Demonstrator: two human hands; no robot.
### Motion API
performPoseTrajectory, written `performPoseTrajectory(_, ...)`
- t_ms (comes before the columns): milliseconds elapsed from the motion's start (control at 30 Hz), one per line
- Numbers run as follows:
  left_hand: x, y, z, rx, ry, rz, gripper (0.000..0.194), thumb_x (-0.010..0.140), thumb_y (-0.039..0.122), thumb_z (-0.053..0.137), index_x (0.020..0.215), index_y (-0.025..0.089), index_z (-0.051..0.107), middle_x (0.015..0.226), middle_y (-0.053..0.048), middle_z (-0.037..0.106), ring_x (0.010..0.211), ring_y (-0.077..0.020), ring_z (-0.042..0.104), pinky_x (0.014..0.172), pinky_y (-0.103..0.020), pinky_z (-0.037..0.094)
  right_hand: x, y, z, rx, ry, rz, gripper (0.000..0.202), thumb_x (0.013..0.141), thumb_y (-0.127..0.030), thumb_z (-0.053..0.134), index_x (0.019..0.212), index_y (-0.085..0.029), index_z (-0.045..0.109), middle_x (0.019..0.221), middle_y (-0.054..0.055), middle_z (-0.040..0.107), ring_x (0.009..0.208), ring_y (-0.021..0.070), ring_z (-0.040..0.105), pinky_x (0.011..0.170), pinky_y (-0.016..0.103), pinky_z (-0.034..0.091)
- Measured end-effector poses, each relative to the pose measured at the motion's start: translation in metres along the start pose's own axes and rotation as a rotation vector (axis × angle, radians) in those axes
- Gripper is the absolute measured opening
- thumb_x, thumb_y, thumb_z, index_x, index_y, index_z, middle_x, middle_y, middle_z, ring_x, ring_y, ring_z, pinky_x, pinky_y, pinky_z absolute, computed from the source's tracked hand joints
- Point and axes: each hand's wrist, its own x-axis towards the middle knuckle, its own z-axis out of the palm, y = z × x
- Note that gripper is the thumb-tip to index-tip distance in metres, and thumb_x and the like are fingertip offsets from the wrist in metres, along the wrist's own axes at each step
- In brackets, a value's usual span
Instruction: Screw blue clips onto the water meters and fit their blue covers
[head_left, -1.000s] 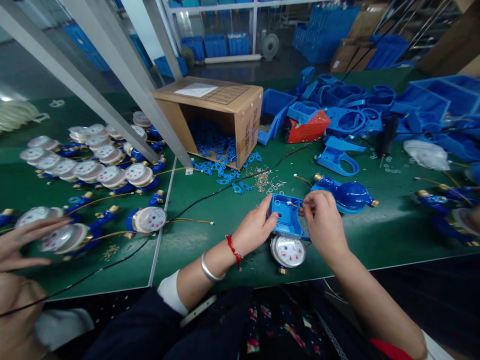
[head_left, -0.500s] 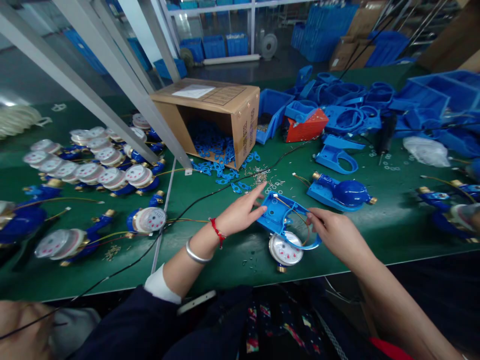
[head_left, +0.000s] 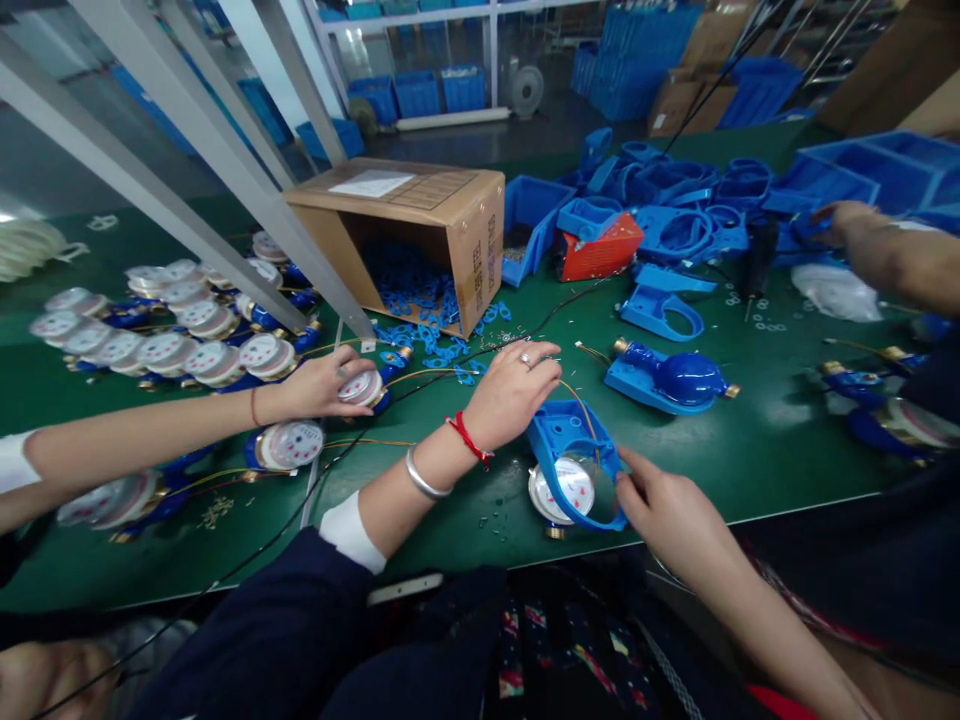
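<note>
My right hand [head_left: 664, 505] pinches the ring end of a blue plastic bracket [head_left: 570, 425], which is tilted over a water meter [head_left: 574, 485]. The meter has a white dial face with red marks, and its brass end points toward the table's front edge. A thin yellow-brown wire [head_left: 581, 405] comes up through the bracket. At the wire's upper end, the fingers of my left hand [head_left: 514, 392] are closed, hiding the tip. Right of them, a blue meter body [head_left: 686, 380] lies dial-down in another blue bracket.
Left, a co-worker's hand [head_left: 334, 385] holds a meter [head_left: 361, 388] beside several others. A second person's hand [head_left: 862, 235] reaches among blue parts at right. Behind stand a cardboard box [head_left: 476, 260] of blue pieces and a red box [head_left: 600, 250]. A black cable [head_left: 405, 395] crosses the table.
My left hand has closed on the wire and lifted it above the bracket. The bracket has tilted more steeply. A co-worker's hand with a meter has entered at left, another hand at right.
</note>
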Motion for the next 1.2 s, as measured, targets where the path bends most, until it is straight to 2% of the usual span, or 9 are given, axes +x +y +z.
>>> performPoseTrajectory(67,-0.001,-0.002,0.007,-0.1,0.033,-0.1,0.028,0.092,0.025,0.044,0.117,0.016,0.051,0.128,-0.012,0.051,0.118,-0.0205,0.049,0.104,-0.042,0.038,-0.005,-0.002,0.007,-0.022,-0.132,0.048,0.038,0.088,-0.035,0.036,0.117,-0.02,0.055,0.059,0.002,0.064,0.056,0.0249,0.064,0.053,0.033,0.039)
performPoseTrajectory(167,-0.007,-0.002,0.022,-0.246,0.012,-0.289,0.054,0.088,0.031,0.053,0.135,0.012,0.034,0.13,-0.017,0.05,0.117,-0.0224,0.052,0.101,-0.041,0.041,-0.011,-0.007,0.014,0.015,-0.12,0.1,0.044,0.09,-0.041,0.032,0.124,-0.018,0.048,0.064,0.003,0.065,0.06,0.0256,0.065,0.058,0.034,0.042)
performPoseTrajectory(267,-0.019,0.003,0.036,-0.407,-0.109,-0.477,0.05,0.088,0.038,0.052,0.128,0.01,0.044,0.125,-0.017,0.055,0.116,-0.0243,0.053,0.101,-0.043,0.042,-0.015,-0.012,0.016,0.081,-0.08,0.117,0.05,0.09,-0.048,0.032,0.128,-0.018,0.044,0.069,0.003,0.066,0.064,0.0257,0.065,0.062,0.036,0.045)
performPoseTrajectory(367,-0.033,0.01,0.044,-0.54,-0.142,-0.564,0.041,0.088,0.028,0.05,0.125,0.012,0.049,0.127,-0.015,0.055,0.116,-0.0225,0.053,0.103,-0.042,0.04,-0.014,-0.012,0.016,0.131,-0.093,0.128,0.052,0.09,-0.052,0.032,0.128,-0.019,0.044,0.072,0.004,0.067,0.067,0.026,0.066,0.064,0.037,0.047)
performPoseTrajectory(500,-0.043,0.012,0.047,-0.586,-0.085,-0.491,0.045,0.082,0.01,0.044,0.126,0.014,0.048,0.131,-0.012,0.051,0.12,-0.0202,0.049,0.106,-0.041,0.038,0.008,-0.003,0.019,0.136,-0.008,0.132,0.051,0.089,-0.054,0.033,0.123,-0.021,0.049,0.101,0.011,0.067,0.092,0.0302,0.065,0.078,0.045,0.05)
performPoseTrajectory(667,-0.045,0.009,0.049,-0.532,-0.082,-0.387,0.049,0.076,0.004,0.04,0.124,0.013,0.049,0.128,-0.011,0.051,0.122,-0.0196,0.046,0.109,-0.039,0.035,0.043,0.007,0.041,0.422,0.111,-0.05,0.056,0.089,-0.045,0.037,0.141,-0.023,0.03,0.146,0.01,0.035,0.132,0.0258,0.039,0.105,0.048,0.037)
performPoseTrajectory(833,-0.055,0.01,0.06,-0.484,-0.017,-0.302,0.051,0.08,0.004,0.034,0.127,0.017,0.045,0.131,-0.01,0.047,0.126,-0.0196,0.041,0.11,-0.043,0.033,0.043,0.008,0.063,0.59,0.079,-0.066,0.05,0.091,-0.034,0.032,0.14,-0.025,0.029,0.144,0.007,0.038,0.136,0.0201,0.031,0.115,0.049,0.02)
performPoseTrajectory(1033,-0.062,0.013,0.072,-0.487,0.021,-0.271,0.049,0.084,0.006,0.029,0.13,0.016,0.042,0.133,-0.011,0.045,0.128,-0.0183,0.039,0.11,-0.042,0.032,0.035,0.009,0.073,0.684,0.092,-0.021,0.05,0.092,-0.038,0.033,0.14,-0.027,0.028,0.145,0.005,0.036,0.136,0.019,0.031,0.115,0.046,0.02)
performPoseTrajectory(1200,-0.069,0.009,0.071,-0.475,0.045,-0.32,0.044,0.09,0.012,0.027,0.132,0.018,0.041,0.137,-0.01,0.042,0.131,-0.0178,0.036,0.112,-0.042,0.029,0.024,0.006,0.073,0.782,0.002,0.193,0.065,0.088,-0.052,0.038,0.143,-0.021,0.024,0.145,0.013,0.037,0.132,0.0252,0.039,0.11,0.052,0.028)
